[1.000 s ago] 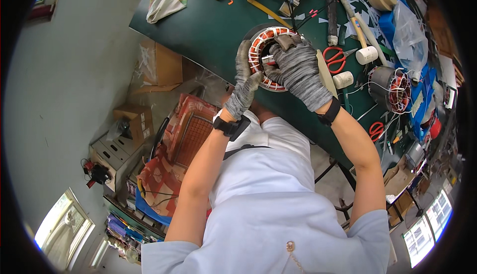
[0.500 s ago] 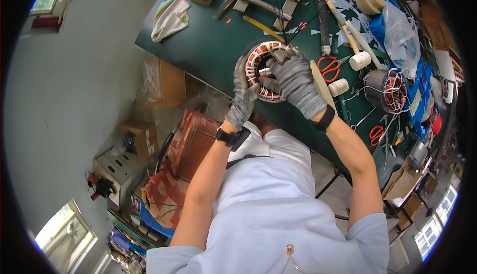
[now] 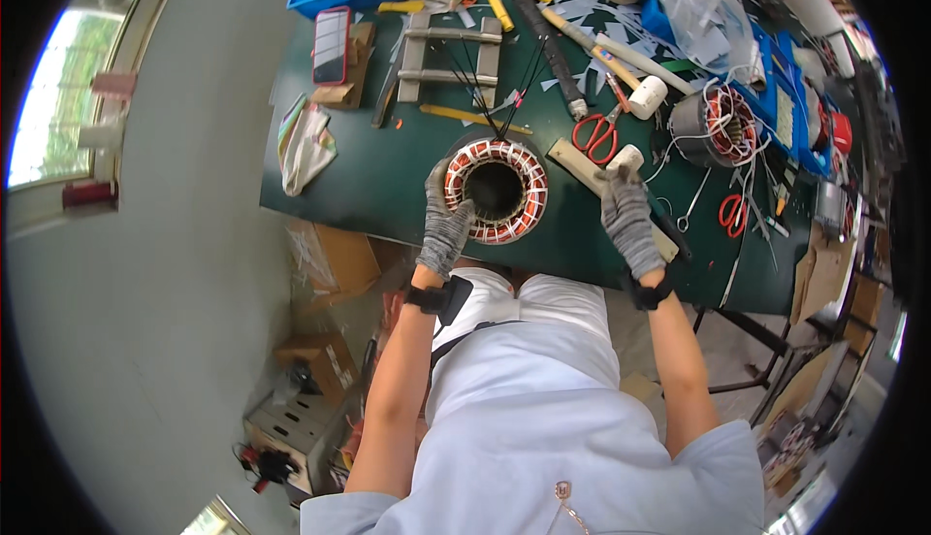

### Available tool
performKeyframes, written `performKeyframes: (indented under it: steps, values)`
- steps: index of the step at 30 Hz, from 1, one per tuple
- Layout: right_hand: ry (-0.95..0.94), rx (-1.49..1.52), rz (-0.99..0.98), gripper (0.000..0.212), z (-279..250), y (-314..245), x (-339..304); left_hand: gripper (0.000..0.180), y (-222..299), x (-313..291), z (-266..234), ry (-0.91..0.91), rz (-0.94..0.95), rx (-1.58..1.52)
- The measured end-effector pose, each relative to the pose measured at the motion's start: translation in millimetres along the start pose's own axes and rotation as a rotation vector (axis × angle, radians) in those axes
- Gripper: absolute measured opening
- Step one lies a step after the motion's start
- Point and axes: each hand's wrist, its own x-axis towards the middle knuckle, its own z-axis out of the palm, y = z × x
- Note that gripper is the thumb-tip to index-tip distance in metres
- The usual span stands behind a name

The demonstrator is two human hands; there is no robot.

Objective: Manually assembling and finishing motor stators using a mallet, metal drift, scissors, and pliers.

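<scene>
While a stator [image 3: 534,192] tops the green table [image 3: 383,174], windows [image 3: 56,98] glow.

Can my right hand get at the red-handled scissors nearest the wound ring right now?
Probably yes. The scissors lie just beyond your right hand, their red handles uncovered. The white mallet head sits at your fingertips, though, so you may need to reach around or over it.

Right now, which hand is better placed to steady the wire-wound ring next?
Probably the left: the left hand is against the wire-wound ring's left side, while the right hand is apart from it, by the white mallet head.
</scene>
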Motion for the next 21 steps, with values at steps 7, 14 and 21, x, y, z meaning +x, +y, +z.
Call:
performKeyframes:
  steps: [7, 14, 21]
  values:
    - [-0.149, -0.030, 0.374, 0.025, -2.1, -44.5, -66.4, 0.067, 13.7, 45.2, -34.8, -0.370, 0.006, 0.090]
    - [-0.033, 0.055, 0.558, 0.024, -1.7, -63.0, -79.4, 0.059, 109.6, 117.5, 14.3, -0.972, 0.085, 1.196]
    - [0.117, 0.022, 0.474, 0.029, 8.6, -113.5, -41.0, 0.031, 84.9, 133.3, 92.0, -1.211, -0.679, 0.457]
